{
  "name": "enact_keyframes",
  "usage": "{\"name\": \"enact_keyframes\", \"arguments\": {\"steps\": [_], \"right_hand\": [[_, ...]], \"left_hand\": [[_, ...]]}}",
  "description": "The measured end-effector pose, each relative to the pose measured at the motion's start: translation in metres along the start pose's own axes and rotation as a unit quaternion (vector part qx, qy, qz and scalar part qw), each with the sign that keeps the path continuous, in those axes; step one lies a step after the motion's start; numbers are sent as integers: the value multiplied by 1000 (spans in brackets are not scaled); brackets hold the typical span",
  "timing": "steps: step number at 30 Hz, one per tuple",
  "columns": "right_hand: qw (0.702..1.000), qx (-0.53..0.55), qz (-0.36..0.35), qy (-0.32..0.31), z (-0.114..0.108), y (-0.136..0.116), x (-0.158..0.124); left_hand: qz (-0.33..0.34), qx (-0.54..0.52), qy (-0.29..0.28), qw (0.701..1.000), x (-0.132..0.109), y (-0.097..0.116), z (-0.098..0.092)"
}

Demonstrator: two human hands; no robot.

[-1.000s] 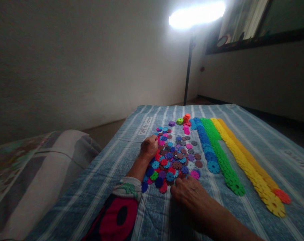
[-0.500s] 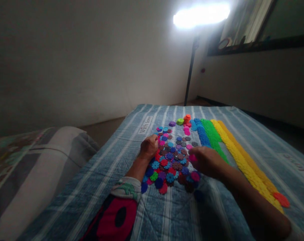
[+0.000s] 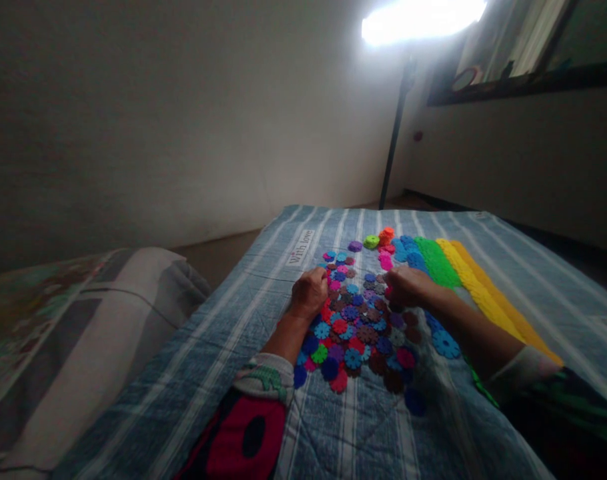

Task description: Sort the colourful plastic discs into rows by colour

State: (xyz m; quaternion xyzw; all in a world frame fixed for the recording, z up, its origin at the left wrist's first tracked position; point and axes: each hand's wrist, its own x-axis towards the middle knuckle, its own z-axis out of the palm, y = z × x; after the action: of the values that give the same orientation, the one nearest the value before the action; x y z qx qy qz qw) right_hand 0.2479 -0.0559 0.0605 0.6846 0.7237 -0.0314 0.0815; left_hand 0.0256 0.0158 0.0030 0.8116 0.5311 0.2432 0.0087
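A loose heap of notched plastic discs (image 3: 367,333) in mixed colours lies on the striped cloth (image 3: 223,333). My left hand (image 3: 309,292) is closed at the heap's left edge; whatever its fingers hold is hidden. Over the heap's right side is my right hand (image 3: 408,287), its fingers pinched, with a bit of pink disc showing at the fingertips. Just beyond that hand lies a short row of pink discs (image 3: 385,261). Small groups of purple (image 3: 355,246), lime (image 3: 371,241) and orange discs (image 3: 386,235) sit behind the heap.
To the right run overlapping rows of blue (image 3: 413,257), green (image 3: 436,263), yellow (image 3: 476,287) and orange-yellow discs (image 3: 503,300). A lit lamp (image 3: 423,21) stands on a pole behind the cloth. Folded bedding (image 3: 128,320) is at the left.
My right hand has moved away from me, toward the pink row, and its forearm uncovers more blue discs. My left hand stays by the heap. The view has shifted slightly left.
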Motion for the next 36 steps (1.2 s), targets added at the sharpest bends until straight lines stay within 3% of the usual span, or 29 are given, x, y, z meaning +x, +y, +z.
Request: {"name": "enact_keyframes", "arguments": {"steps": [17,36], "right_hand": [[999,-18,0,-40,3,-1,8],[999,-10,-44,19,-1,14,5]], "left_hand": [[4,0,-1,1000,-3,1,0],[-6,4,-10,1000,3,0,-3]]}}
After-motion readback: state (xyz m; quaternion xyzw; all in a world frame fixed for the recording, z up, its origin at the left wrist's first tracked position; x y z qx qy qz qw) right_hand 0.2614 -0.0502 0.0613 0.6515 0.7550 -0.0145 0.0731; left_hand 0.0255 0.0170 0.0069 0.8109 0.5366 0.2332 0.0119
